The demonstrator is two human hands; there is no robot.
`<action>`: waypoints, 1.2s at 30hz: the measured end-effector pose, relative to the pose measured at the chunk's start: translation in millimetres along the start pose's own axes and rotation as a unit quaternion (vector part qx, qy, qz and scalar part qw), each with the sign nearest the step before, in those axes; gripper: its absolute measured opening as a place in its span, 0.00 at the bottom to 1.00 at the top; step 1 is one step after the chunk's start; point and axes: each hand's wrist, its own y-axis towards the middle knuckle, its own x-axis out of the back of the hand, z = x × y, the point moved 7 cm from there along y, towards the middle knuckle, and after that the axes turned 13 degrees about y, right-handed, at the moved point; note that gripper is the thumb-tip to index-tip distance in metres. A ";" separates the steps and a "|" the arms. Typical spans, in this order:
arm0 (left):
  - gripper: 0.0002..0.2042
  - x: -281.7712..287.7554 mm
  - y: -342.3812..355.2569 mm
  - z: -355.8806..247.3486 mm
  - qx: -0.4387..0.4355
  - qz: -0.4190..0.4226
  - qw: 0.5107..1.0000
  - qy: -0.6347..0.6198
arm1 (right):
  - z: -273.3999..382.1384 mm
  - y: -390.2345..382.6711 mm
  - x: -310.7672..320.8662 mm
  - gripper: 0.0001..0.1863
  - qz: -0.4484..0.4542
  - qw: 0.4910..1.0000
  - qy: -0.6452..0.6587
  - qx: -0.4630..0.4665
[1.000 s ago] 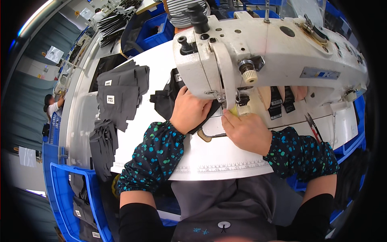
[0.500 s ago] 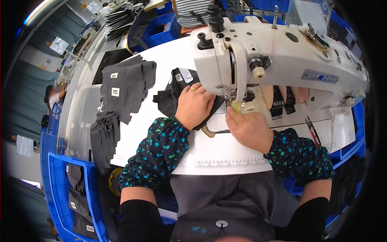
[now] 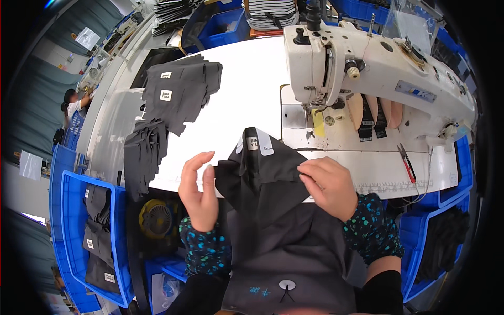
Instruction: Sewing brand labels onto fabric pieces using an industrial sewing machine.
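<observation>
A dark grey fabric piece (image 3: 262, 181) with a small white label and white stickers at its peak lies over the table's near edge, its lower part over my lap. My right hand (image 3: 331, 186) pinches its right edge between thumb and fingers. Just off its left side is my left hand (image 3: 198, 194), thumb and fingers spread, holding nothing. Beyond the fabric, to the right, stands a white sewing machine (image 3: 362, 63), and the plate under its needle is bare except for a yellow strip (image 3: 318, 123).
Stacked grey fabric pieces (image 3: 181, 89) with white labels lie at the table's left, more (image 3: 144, 152) hanging over its edge. Red-handled scissors (image 3: 407, 163) lie at the right beside pink pads with black tags (image 3: 366, 123). Blue crates (image 3: 123, 268) flank the table below.
The fabric has come away from the needle toward me, onto the table's near edge. Both hands have drawn back, and the left has let go. The view has shifted slightly.
</observation>
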 end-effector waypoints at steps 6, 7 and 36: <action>0.09 -35.8 -15.0 3.9 -0.109 0.213 0.960 0.148 | 13.6 3.6 -41.5 0.16 0.059 0.997 -0.051 -0.012; 0.09 -38.9 -17.2 -0.2 -0.104 0.205 0.957 0.178 | 9.4 2.6 -45.0 0.16 0.057 0.997 -0.053 -0.014; 0.12 -63.9 -17.3 49.2 0.106 0.150 0.976 -0.116 | 35.2 -97.7 16.3 0.26 0.019 0.953 -0.298 -0.050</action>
